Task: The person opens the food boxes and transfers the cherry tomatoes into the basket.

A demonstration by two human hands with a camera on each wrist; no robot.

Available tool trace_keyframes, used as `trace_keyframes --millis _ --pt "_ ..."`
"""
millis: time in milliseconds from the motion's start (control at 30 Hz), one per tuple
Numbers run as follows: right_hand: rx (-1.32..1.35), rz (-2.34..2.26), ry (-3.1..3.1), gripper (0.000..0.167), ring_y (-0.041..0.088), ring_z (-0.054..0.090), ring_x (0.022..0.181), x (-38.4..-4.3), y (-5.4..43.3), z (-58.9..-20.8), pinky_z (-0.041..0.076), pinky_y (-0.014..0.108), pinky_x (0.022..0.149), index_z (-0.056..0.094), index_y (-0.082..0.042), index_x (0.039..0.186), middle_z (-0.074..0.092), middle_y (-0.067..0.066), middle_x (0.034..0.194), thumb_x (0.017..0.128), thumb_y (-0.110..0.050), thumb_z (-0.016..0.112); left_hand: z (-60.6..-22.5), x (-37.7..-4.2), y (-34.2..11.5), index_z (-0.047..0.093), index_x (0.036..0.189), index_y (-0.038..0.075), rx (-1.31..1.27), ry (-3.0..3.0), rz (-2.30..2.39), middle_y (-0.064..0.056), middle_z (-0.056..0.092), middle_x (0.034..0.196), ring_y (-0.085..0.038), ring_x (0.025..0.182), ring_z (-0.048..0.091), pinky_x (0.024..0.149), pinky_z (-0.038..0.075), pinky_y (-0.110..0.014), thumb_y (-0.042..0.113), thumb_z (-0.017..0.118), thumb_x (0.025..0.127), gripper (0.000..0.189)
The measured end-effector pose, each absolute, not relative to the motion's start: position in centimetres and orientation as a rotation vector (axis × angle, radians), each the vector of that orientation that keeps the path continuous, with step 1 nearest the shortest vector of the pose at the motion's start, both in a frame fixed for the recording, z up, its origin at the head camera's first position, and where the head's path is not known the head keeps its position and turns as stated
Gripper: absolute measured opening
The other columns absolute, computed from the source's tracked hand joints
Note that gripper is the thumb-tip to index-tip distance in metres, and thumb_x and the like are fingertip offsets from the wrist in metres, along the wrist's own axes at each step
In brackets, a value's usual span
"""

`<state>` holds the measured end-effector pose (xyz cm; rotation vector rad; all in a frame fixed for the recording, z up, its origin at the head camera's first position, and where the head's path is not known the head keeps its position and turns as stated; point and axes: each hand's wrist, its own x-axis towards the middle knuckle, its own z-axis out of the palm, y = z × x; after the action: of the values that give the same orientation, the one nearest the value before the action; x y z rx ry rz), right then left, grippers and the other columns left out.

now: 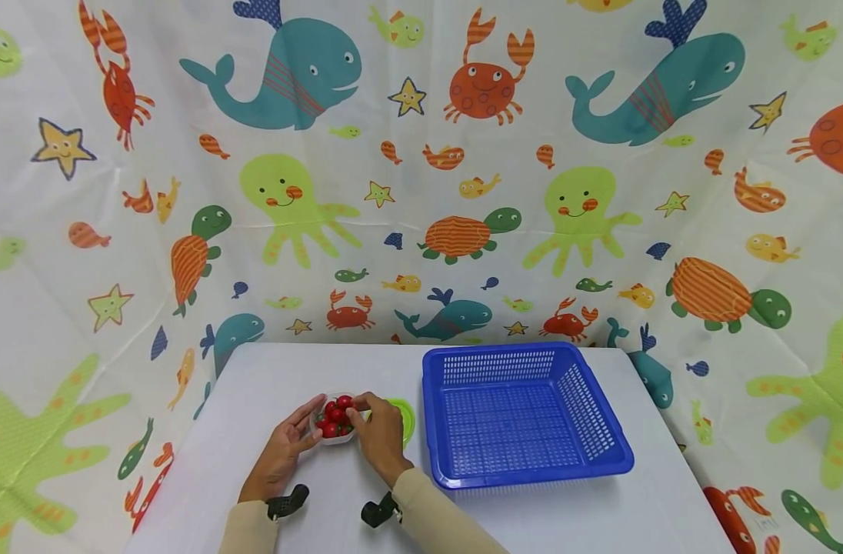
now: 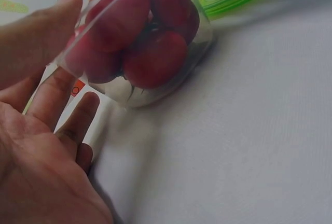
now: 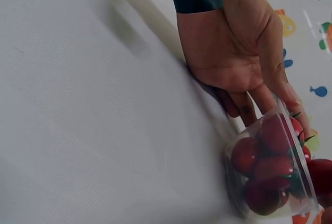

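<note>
A small clear plastic container (image 1: 338,441) holds several red cherry tomatoes (image 1: 331,429), some with green stems. My left hand (image 1: 283,452) grips its left side, the thumb at the rim and the fingers behind the wall, as the left wrist view shows. Over the container's right side, my right hand (image 1: 381,432) pinches a cherry tomato (image 3: 321,176) at the opening. Only a fingertip of that hand enters the right wrist view, by the tomato at the lower right edge. The round green lid (image 1: 406,425) lies just right of the container, partly covered by the right hand.
A large blue plastic basket (image 1: 435,431) with slotted walls stands on the white table (image 1: 324,515) to the right of the hands. Behind the table hangs a cloth (image 1: 394,138) printed with sea animals. Both wrists wear dark devices.
</note>
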<state>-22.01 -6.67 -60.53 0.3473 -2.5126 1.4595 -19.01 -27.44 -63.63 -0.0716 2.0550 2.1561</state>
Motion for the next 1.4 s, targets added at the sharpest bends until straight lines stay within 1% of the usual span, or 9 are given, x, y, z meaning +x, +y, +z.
trace_keyframes --millis 167,333,433,700,767,900,1000,1200,1400 --pt "0.395 1.409 -2.521 0.015 0.015 0.073 0.09 -21.8 -6.4 -60.9 0.056 0.019 0.077 0.082 -0.017 0.109 0.082 -0.005 0.105 0.096 -0.024 0.081 -63.4 -18.9 -27.3 0.035 0.166 0.014 -0.046 2.057 2.157 -0.01 0.025 0.178 -0.036 0.168 0.007 0.131 0.005 -0.07 0.014 0.065 0.106 0.067" --pt "0.426 1.354 -2.554 0.027 0.011 0.073 0.101 -21.8 -6.2 -61.0 0.061 0.029 0.091 0.081 -0.018 0.113 0.082 -0.007 0.107 0.088 -0.024 0.089 -63.5 -19.0 -27.3 0.035 0.166 0.014 -0.031 2.063 2.156 -0.012 0.024 0.178 -0.038 0.168 0.006 0.129 0.005 -0.073 0.013 0.064 0.107 0.067" --pt "0.418 1.351 -2.584 0.03 0.011 0.073 0.102 -21.7 -6.0 -60.8 0.06 0.029 0.094 0.081 -0.019 0.115 0.081 -0.007 0.107 0.087 -0.024 0.09 -63.7 -19.0 -27.4 0.036 0.166 0.013 -0.029 2.059 2.163 -0.012 0.025 0.178 -0.038 0.168 0.005 0.129 0.005 -0.073 0.012 0.064 0.107 0.066" --pt "0.39 1.475 -2.558 0.027 0.011 0.065 0.08 -21.5 -5.8 -60.6 0.052 0.015 0.071 0.082 -0.018 0.113 0.077 -0.005 0.1 0.087 -0.022 0.09 -63.9 -19.1 -27.5 0.035 0.167 0.013 -0.039 2.044 2.166 -0.011 0.023 0.178 -0.037 0.168 0.004 0.13 0.005 -0.071 0.012 0.065 0.106 0.068" --pt "0.384 1.55 -2.524 0.027 0.014 0.069 0.081 -21.4 -5.7 -60.5 0.054 0.014 0.073 0.081 -0.017 0.112 0.077 -0.004 0.1 0.087 -0.019 0.09 -64.0 -19.2 -27.6 0.035 0.166 0.013 -0.043 2.039 2.171 -0.011 0.023 0.178 -0.037 0.168 0.004 0.13 0.004 -0.071 0.012 0.066 0.106 0.068" --pt "0.378 1.663 -2.452 0.027 0.021 0.075 0.086 -21.2 -5.6 -59.9 0.062 0.022 0.077 0.081 -0.014 0.113 0.077 -0.001 0.101 0.087 -0.015 0.089 -64.1 -19.2 -27.7 0.036 0.166 0.014 -0.045 2.029 2.179 -0.012 0.021 0.178 -0.037 0.168 0.001 0.129 0.002 -0.073 0.013 0.066 0.105 0.068" --pt "0.371 1.716 -2.419 0.027 0.018 0.075 0.087 -21.1 -5.5 -59.5 0.064 0.026 0.077 0.08 -0.013 0.113 0.077 -0.002 0.102 0.087 -0.015 0.089 -64.0 -19.2 -27.7 0.036 0.166 0.014 -0.052 2.033 2.18 -0.012 0.022 0.178 -0.037 0.168 0.001 0.129 0.002 -0.074 0.013 0.067 0.105 0.069" --pt "0.35 1.793 -2.409 0.026 0.01 0.073 0.087 -21.0 -5.0 -58.6 0.06 0.016 0.074 0.081 -0.014 0.112 0.078 -0.004 0.103 0.088 -0.015 0.089 -63.8 -19.3 -27.5 0.038 0.165 0.015 -0.088 2.03 2.18 -0.011 0.024 0.177 -0.037 0.168 0.004 0.13 0.003 -0.072 0.014 0.069 0.104 0.069" --pt "0.301 1.835 -2.443 0.027 0.004 0.071 0.089 -20.8 -4.5 -57.1 0.06 0.015 0.077 0.079 -0.019 0.115 0.078 -0.007 0.107 0.09 -0.019 0.088 -63.7 -19.2 -27.6 0.035 0.167 0.014 -0.087 2.036 2.17 -0.01 0.023 0.178 -0.035 0.168 0.005 0.131 0.005 -0.069 0.014 0.068 0.104 0.071"
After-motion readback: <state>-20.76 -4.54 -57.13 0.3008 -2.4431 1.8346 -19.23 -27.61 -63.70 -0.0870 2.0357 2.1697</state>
